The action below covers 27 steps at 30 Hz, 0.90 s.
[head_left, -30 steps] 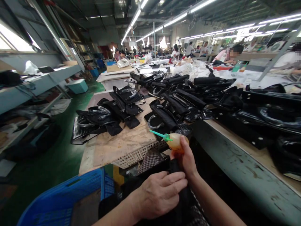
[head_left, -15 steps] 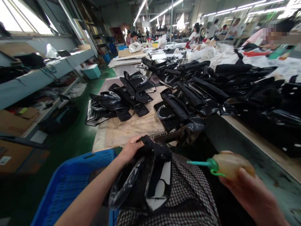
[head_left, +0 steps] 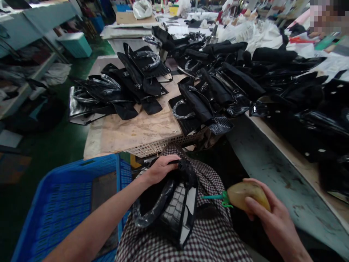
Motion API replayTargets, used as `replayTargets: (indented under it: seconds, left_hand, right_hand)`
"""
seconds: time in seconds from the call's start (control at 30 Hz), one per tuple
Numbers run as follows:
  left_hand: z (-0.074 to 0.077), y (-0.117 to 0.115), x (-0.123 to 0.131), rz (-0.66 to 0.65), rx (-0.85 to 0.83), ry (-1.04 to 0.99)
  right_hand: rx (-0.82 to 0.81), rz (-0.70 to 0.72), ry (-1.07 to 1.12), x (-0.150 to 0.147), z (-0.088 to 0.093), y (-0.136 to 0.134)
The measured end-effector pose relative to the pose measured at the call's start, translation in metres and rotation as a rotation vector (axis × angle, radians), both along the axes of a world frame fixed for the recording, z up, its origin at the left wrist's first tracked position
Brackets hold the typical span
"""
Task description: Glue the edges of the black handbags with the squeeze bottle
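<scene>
My left hand [head_left: 163, 169] grips the upper edge of a black handbag [head_left: 174, 203] that rests on my lap over checked cloth [head_left: 215, 233]. The bag has a crocodile-like panel, and its curved handle [head_left: 155, 209] is wrapped in clear plastic. Part of the bag's pale inner side shows at its right. In my right hand [head_left: 269, 207] is a squeeze bottle [head_left: 248, 196] of yellowish liquid, fingers wrapped around it. Its thin green nozzle points left, close to the bag but apart from it.
A blue plastic crate [head_left: 60, 196] stands at my left. Ahead, a wooden board [head_left: 131, 133] carries several black bags [head_left: 147, 69]. More black bag pieces [head_left: 294, 94] cover the bench on the right. A person's pixelated head [head_left: 328, 18] appears at the far right.
My view has tilted down. The bag has turned so its crocodile-like panel shows. My right hand has brought the bottle left, with its nozzle closer to the bag.
</scene>
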<state>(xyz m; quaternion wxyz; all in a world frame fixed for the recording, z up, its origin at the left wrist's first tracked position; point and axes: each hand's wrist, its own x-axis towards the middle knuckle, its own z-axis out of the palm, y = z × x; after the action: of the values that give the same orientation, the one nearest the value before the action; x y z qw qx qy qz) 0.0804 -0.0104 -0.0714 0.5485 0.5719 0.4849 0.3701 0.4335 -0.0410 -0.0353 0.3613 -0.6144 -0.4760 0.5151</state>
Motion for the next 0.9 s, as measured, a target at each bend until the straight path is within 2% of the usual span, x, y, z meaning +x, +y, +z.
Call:
replayTargets:
  seconds: [0.17,0.5,0.9]
  left_hand:
    - [-0.003,0.000,-0.001,-0.007,0.024,0.016]
    - [-0.003,0.000,-0.001,-0.031,0.022,0.032]
    - [-0.006,0.000,-0.001,-0.010,0.016,0.024]
  right_hand:
    - [0.011,-0.003,-0.028,0.000,-0.017,-0.001]
    - [-0.022,-0.002,-0.050,-0.006,-0.033,0.005]
    - [-0.089,0.126,0.001,0.003,-0.030,-0.001]
